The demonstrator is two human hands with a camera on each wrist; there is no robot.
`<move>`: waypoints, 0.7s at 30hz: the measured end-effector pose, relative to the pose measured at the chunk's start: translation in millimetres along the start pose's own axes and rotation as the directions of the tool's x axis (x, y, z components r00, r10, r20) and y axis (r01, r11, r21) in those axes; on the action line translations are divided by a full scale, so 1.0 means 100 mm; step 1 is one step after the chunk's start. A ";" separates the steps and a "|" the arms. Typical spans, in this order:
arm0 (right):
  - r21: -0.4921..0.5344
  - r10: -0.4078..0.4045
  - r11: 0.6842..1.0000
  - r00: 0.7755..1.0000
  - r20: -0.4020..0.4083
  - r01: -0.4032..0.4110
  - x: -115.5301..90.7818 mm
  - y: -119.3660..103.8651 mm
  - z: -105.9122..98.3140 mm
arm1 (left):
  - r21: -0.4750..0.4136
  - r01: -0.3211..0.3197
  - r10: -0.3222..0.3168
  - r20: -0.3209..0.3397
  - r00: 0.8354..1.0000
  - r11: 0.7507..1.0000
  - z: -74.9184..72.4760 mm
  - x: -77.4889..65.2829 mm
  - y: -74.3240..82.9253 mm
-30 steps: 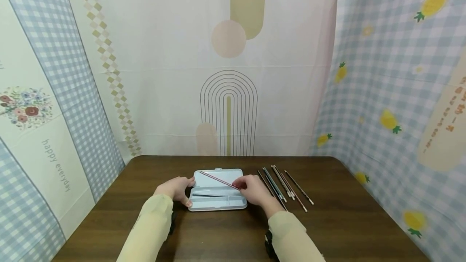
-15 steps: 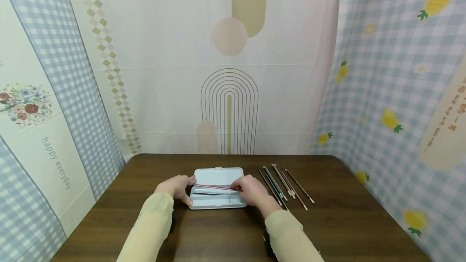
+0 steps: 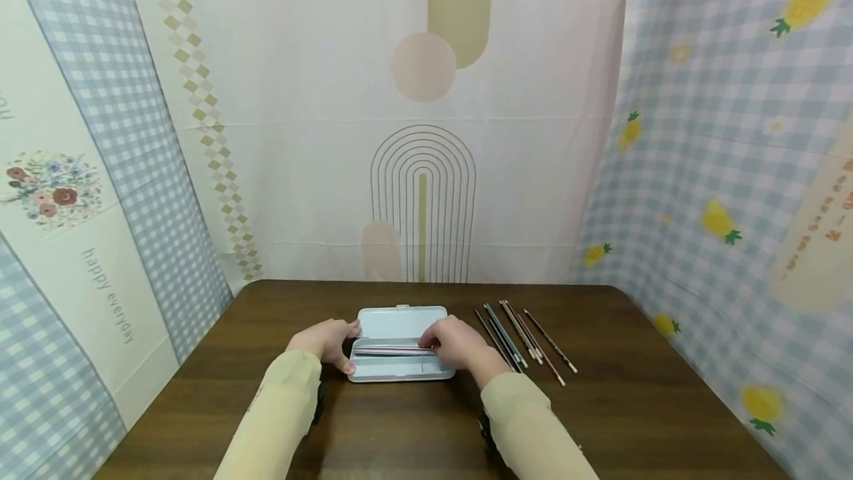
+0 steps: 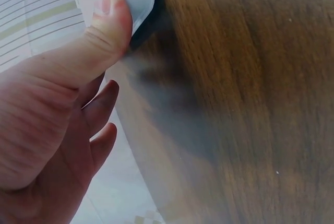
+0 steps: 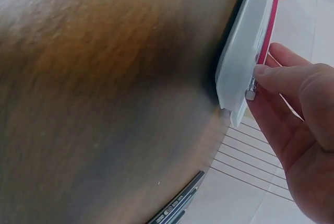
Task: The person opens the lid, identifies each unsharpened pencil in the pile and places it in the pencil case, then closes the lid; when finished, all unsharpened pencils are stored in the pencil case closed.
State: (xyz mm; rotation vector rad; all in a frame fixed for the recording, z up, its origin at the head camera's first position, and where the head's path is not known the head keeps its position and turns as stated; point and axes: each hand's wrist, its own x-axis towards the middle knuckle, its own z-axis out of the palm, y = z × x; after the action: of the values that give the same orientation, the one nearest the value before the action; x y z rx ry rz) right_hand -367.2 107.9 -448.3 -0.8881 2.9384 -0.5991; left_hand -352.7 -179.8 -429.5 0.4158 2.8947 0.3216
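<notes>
A pale blue pencil case [image 3: 389, 372] lies open on the table, its lid [image 3: 400, 322] folded back. My left hand [image 3: 323, 341] holds its left end, the thumb on the rim in the left wrist view and a finger by the lid. Thumb and fingers of my right hand [image 3: 456, 345] pinch a red pencil [image 5: 269, 25] near its white eraser end, at the case's right side. The pencil lies lengthwise along the rear compartment, where a darker pencil [image 3: 383, 353] also shows. My right fingers hide part of the case.
Several pencils [image 3: 509, 335] lie loosely side by side on the brown table [image 3: 400, 428], right of the case and close to my right forearm. A patterned cloth [image 3: 320, 191] hangs behind the table, with checked cloth [image 3: 700, 169] along the right side.
My right hand has lowered the red pencil from a slant across the lid to lie along the rear compartment. My left hand stays on the case's left end.
</notes>
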 end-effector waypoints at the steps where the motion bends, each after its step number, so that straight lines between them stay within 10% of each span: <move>1: 0.001 0.005 1.000 1.000 0.001 -0.005 0.00 -0.01 0.00 | -0.006 0.004 -0.004 0.002 1.000 1.000 0.00 0.00 0.00; 21: -0.048 0.042 0.998 0.999 0.005 -0.042 0.00 -0.01 0.05 | 0.001 0.025 -0.025 0.003 1.000 1.000 0.03 0.02 -0.02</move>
State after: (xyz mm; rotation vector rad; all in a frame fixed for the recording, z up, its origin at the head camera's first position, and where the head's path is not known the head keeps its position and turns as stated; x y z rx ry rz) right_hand -366.1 104.9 -452.8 -0.8281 2.9699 -0.5248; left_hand -354.3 -180.3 -433.2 0.3790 2.8944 0.3158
